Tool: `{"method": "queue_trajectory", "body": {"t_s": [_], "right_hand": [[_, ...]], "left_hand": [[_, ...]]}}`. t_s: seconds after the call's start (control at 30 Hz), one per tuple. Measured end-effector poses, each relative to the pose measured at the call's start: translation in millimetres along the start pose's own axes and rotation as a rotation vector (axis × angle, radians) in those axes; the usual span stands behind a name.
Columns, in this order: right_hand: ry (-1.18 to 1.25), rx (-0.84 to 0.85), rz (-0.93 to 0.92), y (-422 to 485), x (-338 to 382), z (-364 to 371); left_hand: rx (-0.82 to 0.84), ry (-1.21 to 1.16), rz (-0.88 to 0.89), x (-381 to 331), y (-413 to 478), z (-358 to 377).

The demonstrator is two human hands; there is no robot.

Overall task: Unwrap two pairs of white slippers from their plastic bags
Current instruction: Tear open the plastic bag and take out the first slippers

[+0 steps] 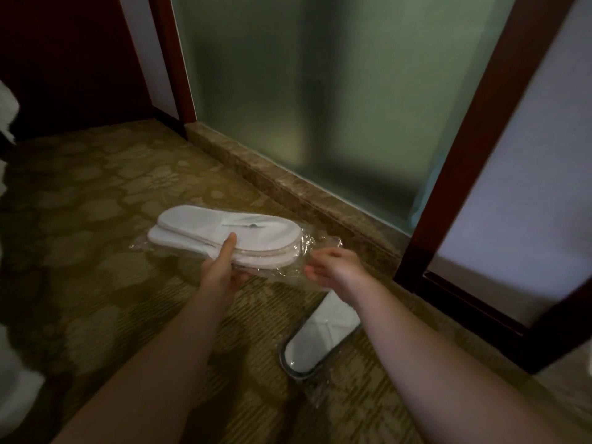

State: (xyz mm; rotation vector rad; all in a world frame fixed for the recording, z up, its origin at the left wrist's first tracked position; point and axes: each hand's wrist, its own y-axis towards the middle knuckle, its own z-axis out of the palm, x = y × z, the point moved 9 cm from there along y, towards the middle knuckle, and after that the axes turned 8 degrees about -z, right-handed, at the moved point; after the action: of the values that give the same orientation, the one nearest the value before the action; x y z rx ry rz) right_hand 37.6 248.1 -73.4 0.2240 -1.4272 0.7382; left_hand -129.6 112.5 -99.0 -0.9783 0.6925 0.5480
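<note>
A pair of flat white slippers (205, 227), stacked inside a clear plastic bag (315, 241), is held above the carpet at mid-frame. My left hand (221, 267) grips the pack from below, thumb lying on top of the slippers. My right hand (333, 264) pinches the crinkled end of the bag at the pack's right end. A second pair of white slippers (320, 338), also in clear plastic, lies on the carpet under my right forearm, partly hidden by it.
Patterned olive carpet (105, 238) covers the floor. A marble sill (288, 187) runs under a frosted glass panel (320, 91) framed in dark wood (464, 174). White fabric (12, 389) shows at the left edge.
</note>
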Motion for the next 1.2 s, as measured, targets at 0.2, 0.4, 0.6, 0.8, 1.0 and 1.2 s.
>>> {"method": "queue_trajectory", "body": {"t_s": [0.2,0.4,0.6,0.8,1.0,1.2], "right_hand": [[0.220,0.163,0.067,-6,5,20],[0.264,0.165,0.070,-3,5,21],[0.168,0.106,0.048,-4,8,13],[0.136,0.196,0.008,-6,10,23],[0.012,0.243,-0.007,-7,13,17],[-0.082,0.099,-0.062,-1,10,-10]], "left_hand": [[0.131,0.012,-0.034,3,-5,20],[0.141,0.001,-0.034,7,-9,24],[0.270,0.125,-0.100,-1,-11,27],[0.201,0.079,-0.040,-13,-7,10],[0.141,-0.002,0.038,-24,-8,3],[0.065,-0.055,0.053,-27,-5,-10]]}}
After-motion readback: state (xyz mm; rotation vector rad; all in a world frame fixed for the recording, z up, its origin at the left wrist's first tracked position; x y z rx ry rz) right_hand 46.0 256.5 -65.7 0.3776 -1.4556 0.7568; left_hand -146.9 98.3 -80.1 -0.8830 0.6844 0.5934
